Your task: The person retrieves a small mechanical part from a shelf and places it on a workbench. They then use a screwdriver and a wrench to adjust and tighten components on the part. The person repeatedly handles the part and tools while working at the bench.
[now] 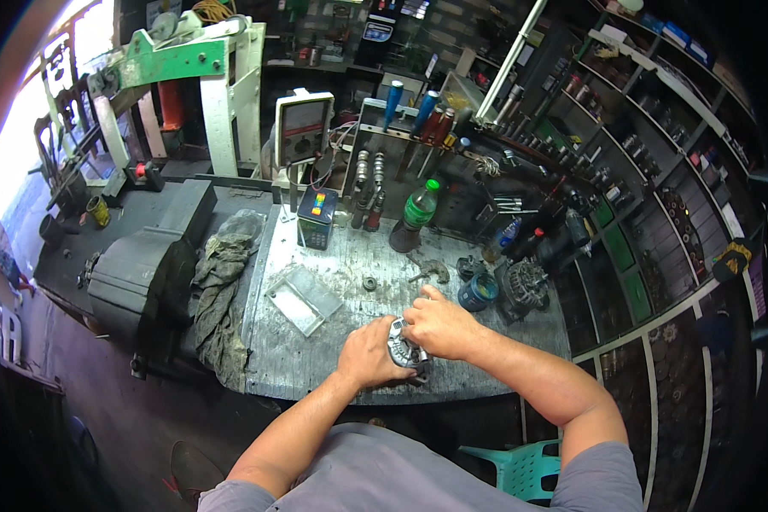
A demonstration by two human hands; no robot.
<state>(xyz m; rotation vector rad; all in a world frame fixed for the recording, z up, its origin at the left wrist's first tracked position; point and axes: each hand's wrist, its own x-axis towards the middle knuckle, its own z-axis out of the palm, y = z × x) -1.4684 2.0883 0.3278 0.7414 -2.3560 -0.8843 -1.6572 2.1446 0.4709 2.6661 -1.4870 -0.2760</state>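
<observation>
At the front of the workbench, my left hand (369,352) is closed round the side of a round metal alternator housing (398,350). My right hand (441,326) presses on its upper right part with curled fingers. Whatever those fingers grip is hidden behind the hand. Beyond the hands lie a small metal ring (369,283) and a curved metal piece (436,270). To the right stand an open blue jar (478,293) and a larger alternator body (525,290). A flat clear plastic case (303,300) rests left of the ring.
On the bench (273,363) stand a green-capped bottle (419,212), a dark box (317,220) and a meter on a stand (303,130). A bench vise (145,273) and crumpled rag (222,294) are left. Tool racks and parts shelves (657,171) line the right. A green chair (520,469) stands below.
</observation>
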